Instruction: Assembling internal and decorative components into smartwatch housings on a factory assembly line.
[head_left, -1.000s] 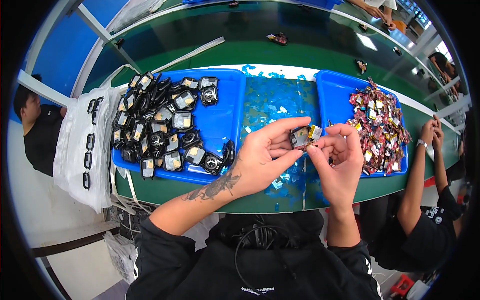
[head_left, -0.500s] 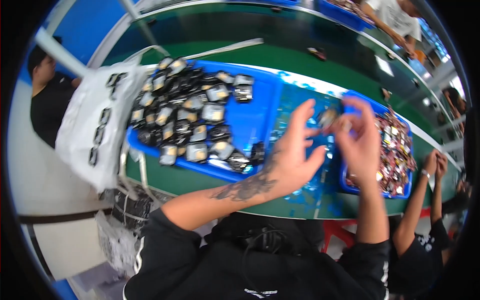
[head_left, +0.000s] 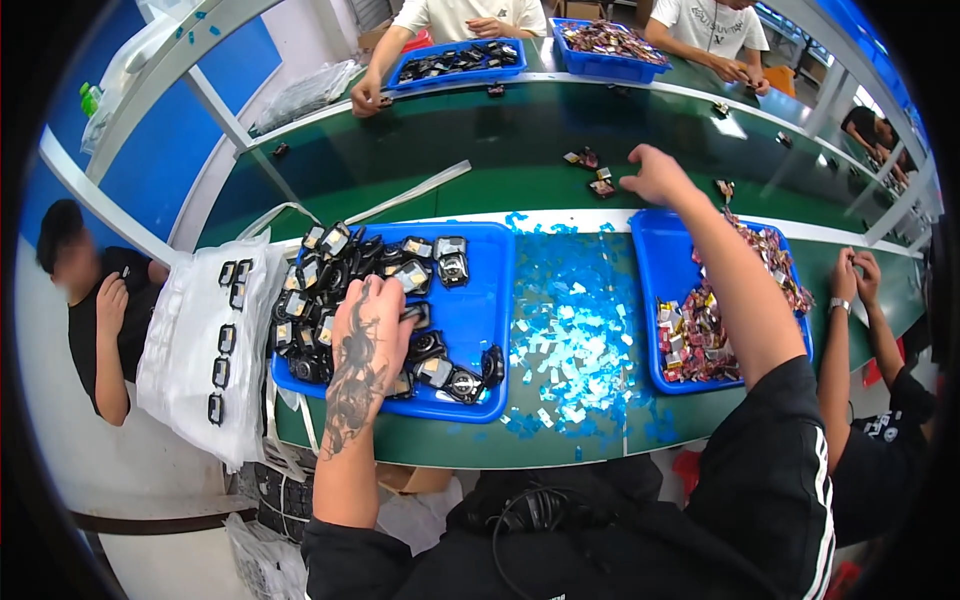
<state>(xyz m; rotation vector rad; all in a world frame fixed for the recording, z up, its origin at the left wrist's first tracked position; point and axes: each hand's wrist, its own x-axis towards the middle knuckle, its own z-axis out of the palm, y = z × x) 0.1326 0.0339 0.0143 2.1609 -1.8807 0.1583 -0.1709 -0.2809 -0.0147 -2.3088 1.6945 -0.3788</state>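
Green workbench (head_left: 480,180) spans the scene. Left hand (head_left: 372,325) lies palm-down, fingers curled among small black parts (head_left: 330,270) in the near-left blue tray (head_left: 480,300); its grasp cannot be told. Right hand (head_left: 655,178) reaches far, fingers loosely bent, beside small pieces (head_left: 590,172) whose orientation is unclear.

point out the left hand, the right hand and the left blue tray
left hand (head_left: 372,325), head view, back of the hand
right hand (head_left: 655,178), head view, back of the hand
left blue tray (head_left: 482,305), head view, bare floor

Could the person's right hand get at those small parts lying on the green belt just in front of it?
Probably yes: the right hand hovers over the green belt beside the small parts, with nothing between them.
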